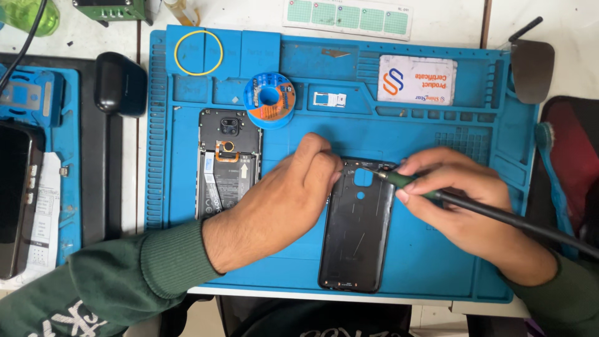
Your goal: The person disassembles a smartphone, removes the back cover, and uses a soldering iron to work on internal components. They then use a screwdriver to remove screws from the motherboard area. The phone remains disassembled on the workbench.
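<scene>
Left hand (284, 200) is pressing bunched fingertips on the black phone back cover's (355, 234) top edge while right hand (462, 206) fingers are pinching a soldering iron (499, 215) just above it; looks light, thin, bendy plastic, so grip the edges.

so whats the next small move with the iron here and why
Probably ease the soldering iron tip slightly along the top edge of the back cover: the right hand has it at that corner, while the left hand steadies the cover.
</scene>
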